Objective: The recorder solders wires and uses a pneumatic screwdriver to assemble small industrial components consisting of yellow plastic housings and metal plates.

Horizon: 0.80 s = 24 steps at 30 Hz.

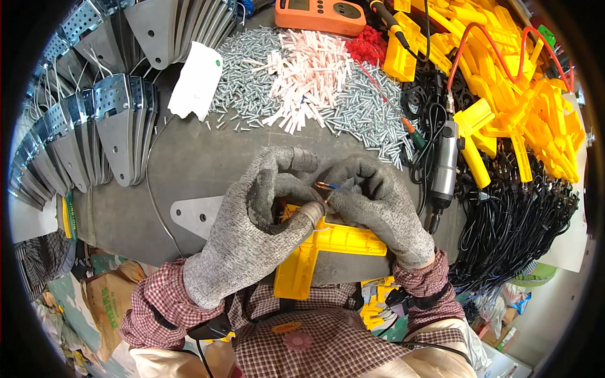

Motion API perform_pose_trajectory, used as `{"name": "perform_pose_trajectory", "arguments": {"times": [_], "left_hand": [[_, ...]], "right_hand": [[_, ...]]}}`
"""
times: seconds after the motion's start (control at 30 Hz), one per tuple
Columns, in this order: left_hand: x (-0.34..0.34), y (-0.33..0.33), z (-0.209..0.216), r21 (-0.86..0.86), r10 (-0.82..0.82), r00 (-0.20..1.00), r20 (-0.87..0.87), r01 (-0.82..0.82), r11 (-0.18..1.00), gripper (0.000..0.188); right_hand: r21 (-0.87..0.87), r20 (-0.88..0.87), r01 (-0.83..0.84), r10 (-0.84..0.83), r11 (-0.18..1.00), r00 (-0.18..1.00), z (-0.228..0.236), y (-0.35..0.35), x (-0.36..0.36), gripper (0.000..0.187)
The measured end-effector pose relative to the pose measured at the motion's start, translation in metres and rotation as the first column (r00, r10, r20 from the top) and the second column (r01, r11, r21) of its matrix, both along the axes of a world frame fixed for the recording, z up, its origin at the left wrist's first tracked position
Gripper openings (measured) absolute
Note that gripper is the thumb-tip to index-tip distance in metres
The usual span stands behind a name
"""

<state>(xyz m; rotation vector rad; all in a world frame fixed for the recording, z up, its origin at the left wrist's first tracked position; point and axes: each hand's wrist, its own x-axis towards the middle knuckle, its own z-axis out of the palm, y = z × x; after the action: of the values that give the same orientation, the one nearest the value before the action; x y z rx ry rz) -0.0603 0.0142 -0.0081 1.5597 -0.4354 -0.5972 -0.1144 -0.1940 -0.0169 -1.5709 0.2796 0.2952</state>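
Grey metal sheeting forms our work surface (208,157), with a heap of silver screws (365,110) and white plastic plugs (309,69) at its far edge and a pile of yellow plastic parts (523,94) to our right. Our left hand (258,220) (in a grey knit glove) presses down on a yellow T-shaped plastic piece (328,249) at the near edge. Our right hand (378,201) meets it above the piece, fingertips pinched shut on thin coloured wire ends (328,185).
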Motion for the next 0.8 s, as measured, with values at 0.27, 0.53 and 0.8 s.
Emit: {"name": "perform_pose_trajectory", "arguments": {"times": [0.27, 0.53, 0.8], "left_hand": [[0.0, -0.003, 0.0, -0.044, -0.016, 0.999, -0.037, 0.014, 0.999, 0.019], [-0.004, -0.005, 0.0, -0.058, 0.033, 0.998, -0.045, -0.035, 0.998, 0.02], [-0.005, 0.005, 0.002, 0.316, -0.312, 0.056, 0.949, -0.118, 0.941, 0.018]], "right_hand": [[-0.13, 0.161, -0.092, 0.113, 0.987, 0.981, 0.005, 0.0, 0.001, 0.019], [-0.446, 0.324, -0.05, 0.213, 0.894, 0.922, 0.01, 0.005, -0.008, 0.016], [0.081, -0.011, -0.075, 0.076, 0.994, 0.997, 0.009, 0.014, -0.002, 0.023]]}}
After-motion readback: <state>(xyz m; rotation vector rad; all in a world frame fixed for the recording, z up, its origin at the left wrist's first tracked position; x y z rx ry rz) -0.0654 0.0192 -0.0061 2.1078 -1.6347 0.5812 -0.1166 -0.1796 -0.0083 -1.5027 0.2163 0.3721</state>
